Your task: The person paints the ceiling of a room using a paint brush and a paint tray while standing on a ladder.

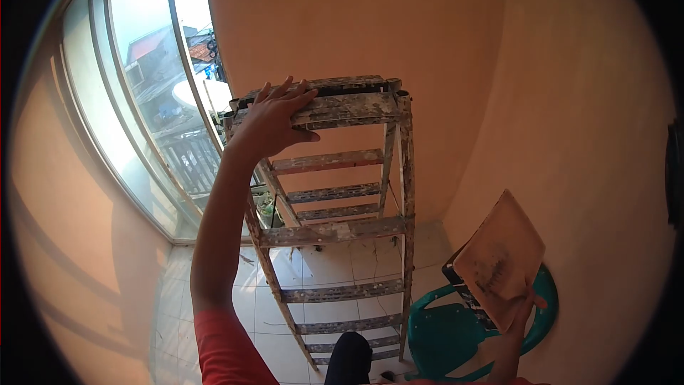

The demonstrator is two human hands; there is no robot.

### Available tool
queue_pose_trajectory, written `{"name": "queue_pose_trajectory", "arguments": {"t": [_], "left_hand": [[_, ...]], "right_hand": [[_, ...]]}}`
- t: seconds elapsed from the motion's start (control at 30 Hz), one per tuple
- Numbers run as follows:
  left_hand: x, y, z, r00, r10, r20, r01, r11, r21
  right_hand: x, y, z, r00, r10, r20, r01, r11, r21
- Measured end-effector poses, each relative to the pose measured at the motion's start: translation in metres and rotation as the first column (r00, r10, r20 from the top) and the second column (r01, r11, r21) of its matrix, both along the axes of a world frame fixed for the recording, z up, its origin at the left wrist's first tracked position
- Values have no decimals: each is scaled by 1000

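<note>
A paint-spattered stepladder [335,232] stands upright in front of me, its legs spread on the floor. My left hand [274,117] lies across the left part of its top step, fingers stretched and spread, thumb out to the side. At the lower right, my right hand [526,305] grips the lower corner of a flat brown board [502,253]. Dark smudges mark the board's face, and a dark edge with pale marks shows along its left side. The board is tilted above a green plastic chair [442,331] and hides part of it.
A tall window [153,100] takes up the left side, with rooftops outside. Orange walls [356,21] close in behind the ladder and at the right. Bits of debris lie on the pale tiled floor [328,271]. My dark-clad knee [349,356] is close to the ladder's foot.
</note>
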State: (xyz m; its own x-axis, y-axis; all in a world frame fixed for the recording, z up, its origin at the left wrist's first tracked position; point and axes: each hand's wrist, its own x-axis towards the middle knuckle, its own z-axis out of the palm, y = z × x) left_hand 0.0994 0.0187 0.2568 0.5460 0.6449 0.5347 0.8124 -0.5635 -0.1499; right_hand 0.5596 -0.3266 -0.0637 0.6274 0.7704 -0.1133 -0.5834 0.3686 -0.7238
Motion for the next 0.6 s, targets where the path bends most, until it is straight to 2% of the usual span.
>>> {"name": "queue_pose_trajectory", "arguments": {"t": [0.07,0.1,0.17,0.3,0.4,0.43,0.47,0.5,0.53,0.6], "left_hand": [[0,6,3,1000,-4,-12,3,999,-42],[0,10,5,999,-27,-27,26,999,-43],[-4,15,4,997,-73,-18,72,997,-31],[-11,29,3,985,-161,-60,162,987,2],[-9,31,13,966,-206,-158,213,977,28],[-8,30,16,955,-217,-201,223,975,6],[-9,29,19,945,-220,-241,223,975,-12],[-12,31,21,936,-236,-260,246,969,5],[-13,32,20,941,-220,-255,231,973,14],[-11,39,16,944,-284,-169,286,958,-12]], "right_hand": [[23,29,-8,981,-16,195,31,997,-74],[36,40,-12,980,-20,199,38,995,-89],[64,65,-10,920,-34,391,86,989,-117],[75,111,38,907,-56,417,143,973,-181],[73,140,91,903,-118,413,228,946,-229],[86,138,104,896,-141,421,255,940,-229],[74,84,70,889,-158,430,274,935,-224],[90,112,105,882,-169,440,288,933,-218],[121,119,127,874,-174,454,297,930,-215],[127,102,128,859,-180,478,316,923,-220]]}}
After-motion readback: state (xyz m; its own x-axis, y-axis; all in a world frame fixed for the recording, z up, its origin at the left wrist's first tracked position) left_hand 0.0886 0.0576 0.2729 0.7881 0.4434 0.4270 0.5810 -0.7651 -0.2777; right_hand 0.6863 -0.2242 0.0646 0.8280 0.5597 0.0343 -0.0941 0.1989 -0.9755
